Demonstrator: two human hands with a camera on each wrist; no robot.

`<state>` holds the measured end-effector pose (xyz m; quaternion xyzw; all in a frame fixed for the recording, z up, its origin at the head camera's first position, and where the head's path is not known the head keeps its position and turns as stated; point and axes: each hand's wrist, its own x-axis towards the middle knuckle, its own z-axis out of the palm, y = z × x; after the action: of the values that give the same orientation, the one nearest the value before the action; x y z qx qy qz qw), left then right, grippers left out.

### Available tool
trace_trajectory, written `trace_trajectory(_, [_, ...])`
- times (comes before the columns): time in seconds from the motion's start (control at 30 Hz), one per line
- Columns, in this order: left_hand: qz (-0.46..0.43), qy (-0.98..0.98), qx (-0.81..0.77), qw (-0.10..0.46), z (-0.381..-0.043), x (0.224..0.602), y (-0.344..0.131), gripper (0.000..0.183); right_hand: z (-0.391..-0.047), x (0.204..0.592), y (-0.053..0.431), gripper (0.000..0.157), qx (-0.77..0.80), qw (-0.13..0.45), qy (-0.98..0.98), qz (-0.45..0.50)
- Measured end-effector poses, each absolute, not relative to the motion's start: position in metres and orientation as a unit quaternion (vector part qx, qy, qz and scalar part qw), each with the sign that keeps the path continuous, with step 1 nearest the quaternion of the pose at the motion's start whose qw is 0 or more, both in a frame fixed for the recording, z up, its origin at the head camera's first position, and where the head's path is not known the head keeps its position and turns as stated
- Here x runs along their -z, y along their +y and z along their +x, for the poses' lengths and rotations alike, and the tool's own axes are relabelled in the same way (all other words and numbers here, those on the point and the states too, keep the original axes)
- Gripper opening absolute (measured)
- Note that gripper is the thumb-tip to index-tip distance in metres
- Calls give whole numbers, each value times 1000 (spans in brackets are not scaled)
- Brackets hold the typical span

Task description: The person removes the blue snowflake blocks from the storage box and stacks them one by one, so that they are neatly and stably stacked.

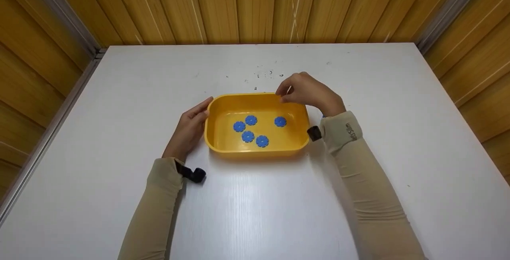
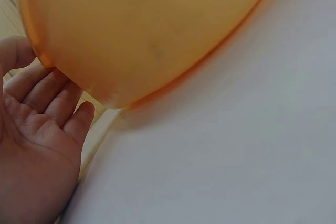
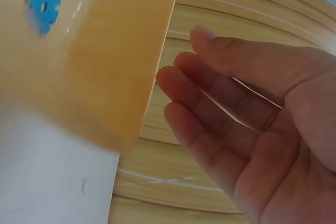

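Observation:
A yellow plastic basin [image 1: 257, 154] with rounded corners stands on the white table. Inside lie several blue notched discs [image 1: 262, 141], each with a small centre hole; one blue disc [image 3: 44, 6] also shows in the right wrist view. My left hand [image 1: 189, 128] grips the basin's left end, with the thumb at the rim and the fingers along the outer wall. Over the far right corner of the basin hovers my right hand [image 1: 308, 92]. Its fingers [image 3: 184, 90] are loosely bent, apart from the thumb, and nothing is between them.
A bit of blue [image 1: 323, 116] peeks out beside the right wrist, mostly hidden by the sleeve. Dark marks [image 1: 271, 72] spot the white tabletop [image 1: 247, 212] beyond the basin. Wood-patterned panels [image 1: 255, 8] rise behind the table and at both sides.

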<state>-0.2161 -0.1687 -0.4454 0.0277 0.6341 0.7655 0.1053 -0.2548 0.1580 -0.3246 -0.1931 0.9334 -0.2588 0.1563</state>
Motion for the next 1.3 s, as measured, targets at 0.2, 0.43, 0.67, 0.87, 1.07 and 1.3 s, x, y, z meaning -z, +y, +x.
trace_trajectory(0.2, [29, 632, -767, 106, -215, 444, -169, 50, -258, 328, 139, 28, 253, 173, 927, -216])
trace_trajectory(0.43, [32, 643, -758, 106, -215, 444, -169, 49, -262, 334, 123, 28, 262, 201, 916, -225])
trace_trajectory(0.67, [34, 638, -762, 105, -214, 444, -170, 49, -266, 345, 108, 29, 251, 227, 906, -256])
trace_trajectory(0.87, [37, 635, -765, 100, -214, 445, -169, 50, -268, 355, 98, 31, 237, 241, 903, -263])
trace_trajectory(1.07, [42, 632, -767, 101, -215, 445, -167, 50, -267, 361, 92, 32, 218, 258, 906, -256])
trace_trajectory(1.3, [36, 634, -765, 109, -215, 445, -167, 50, -265, 367, 87, 35, 217, 275, 899, -261])
